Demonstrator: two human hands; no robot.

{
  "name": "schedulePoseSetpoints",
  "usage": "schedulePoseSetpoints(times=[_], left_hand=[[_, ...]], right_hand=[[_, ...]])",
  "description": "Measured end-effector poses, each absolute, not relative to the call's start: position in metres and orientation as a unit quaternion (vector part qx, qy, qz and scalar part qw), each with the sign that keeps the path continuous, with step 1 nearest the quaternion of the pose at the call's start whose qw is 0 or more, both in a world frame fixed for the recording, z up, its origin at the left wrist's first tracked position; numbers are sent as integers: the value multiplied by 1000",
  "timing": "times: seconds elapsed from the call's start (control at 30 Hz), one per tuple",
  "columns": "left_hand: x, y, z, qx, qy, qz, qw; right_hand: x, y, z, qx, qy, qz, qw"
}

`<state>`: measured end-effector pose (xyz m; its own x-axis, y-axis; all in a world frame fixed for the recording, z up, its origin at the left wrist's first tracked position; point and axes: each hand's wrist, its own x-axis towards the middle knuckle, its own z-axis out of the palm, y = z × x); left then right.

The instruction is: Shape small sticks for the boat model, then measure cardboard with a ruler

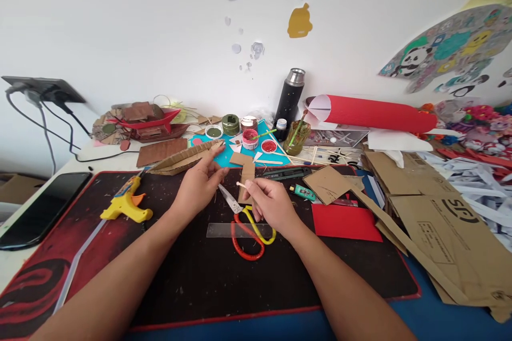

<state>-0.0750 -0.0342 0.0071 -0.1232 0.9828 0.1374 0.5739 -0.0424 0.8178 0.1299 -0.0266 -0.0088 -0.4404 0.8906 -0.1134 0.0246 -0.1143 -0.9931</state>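
My right hand (270, 202) pinches a thin light stick (241, 185) near the middle of the mat, above the red and yellow scissor handles. My left hand (203, 178) is at the near side of a long boat-shaped cardboard piece (182, 159), fingers apart and pointing at its right end; whether they touch it I cannot tell. Between the hands lie the scissors (236, 206), blades towards the upper left, over a clear ruler (220, 230). Behind them is a narrow cardboard strip (248, 173).
A yellow glue gun (128, 205) and a phone (44, 210) are at the left. Paint jars stand on a blue sheet (224, 159) at the back, beside a black flask (288, 97). Red card (346, 222) and stacked cardboard (452, 234) lie at the right.
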Motion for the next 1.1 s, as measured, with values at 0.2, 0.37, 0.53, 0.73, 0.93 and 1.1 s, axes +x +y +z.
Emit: schedulePoseSetpoints(times=[0.2,0.37,0.53,0.73,0.93,1.1], left_hand=[[-72,-39,16,645,552,365,382],[-69,-43,12,661,531,371,379],[-69,-45,7,718,541,345,270],[-72,-44,-1,788,532,259,173],[-70,-45,-4,810,544,187,111],[-65,-47,3,784,569,203,144]], right_hand=[[131,-24,-7,-399,-555,638,354],[132,-23,-7,-405,-562,624,361],[132,-25,-10,-417,-600,587,347],[134,-27,-12,-446,-694,464,321],[134,-25,-15,-442,-768,345,309],[133,-24,-17,-433,-790,306,308]])
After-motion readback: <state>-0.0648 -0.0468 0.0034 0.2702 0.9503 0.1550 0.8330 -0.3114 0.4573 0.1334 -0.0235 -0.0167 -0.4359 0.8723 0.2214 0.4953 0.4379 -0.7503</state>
